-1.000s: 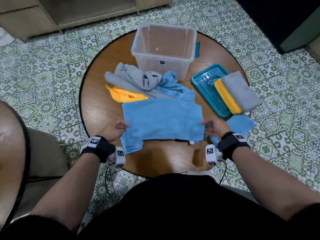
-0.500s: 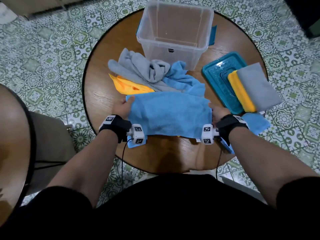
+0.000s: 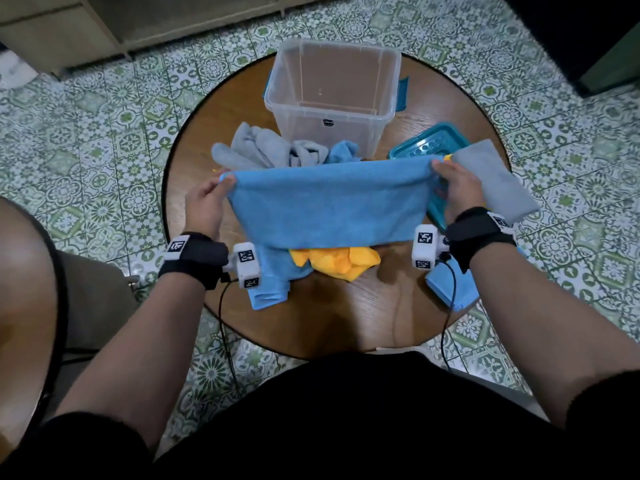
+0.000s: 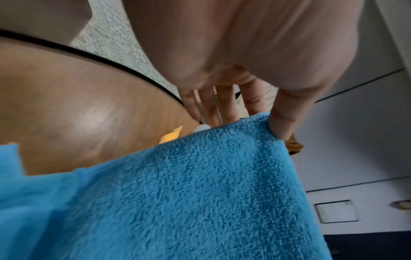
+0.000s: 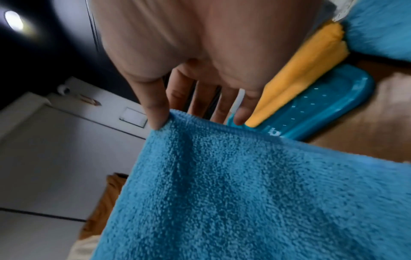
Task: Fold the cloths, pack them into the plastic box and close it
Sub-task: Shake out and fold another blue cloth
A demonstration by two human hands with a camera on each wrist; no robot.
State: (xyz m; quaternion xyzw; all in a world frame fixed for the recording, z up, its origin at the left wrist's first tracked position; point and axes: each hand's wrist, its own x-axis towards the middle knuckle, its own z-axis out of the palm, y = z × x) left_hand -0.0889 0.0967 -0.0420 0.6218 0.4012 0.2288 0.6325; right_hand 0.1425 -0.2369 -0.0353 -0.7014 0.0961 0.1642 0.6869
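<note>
A blue cloth (image 3: 332,209) hangs stretched in the air above the round wooden table (image 3: 346,317). My left hand (image 3: 211,194) pinches its upper left corner and my right hand (image 3: 450,181) pinches its upper right corner; the wrist views show each thumb pressing the blue cloth (image 4: 200,184) (image 5: 244,184) against the fingers behind it. The clear plastic box (image 3: 332,88) stands open and empty at the far side. Its teal lid (image 3: 426,143) lies to the right, with a folded grey cloth (image 3: 491,178) on it. A crumpled yellow cloth (image 3: 336,263) lies under the lifted cloth.
Crumpled grey cloth (image 3: 263,150) and another blue cloth (image 3: 341,150) lie in front of the box. A folded blue cloth (image 3: 450,285) sits at the table's right edge. Patterned floor tiles surround the table; a wooden cabinet (image 3: 104,22) stands beyond.
Both hands have lifted the blue cloth off the table and carried its held edge up and away from me, uncovering the yellow cloth beneath.
</note>
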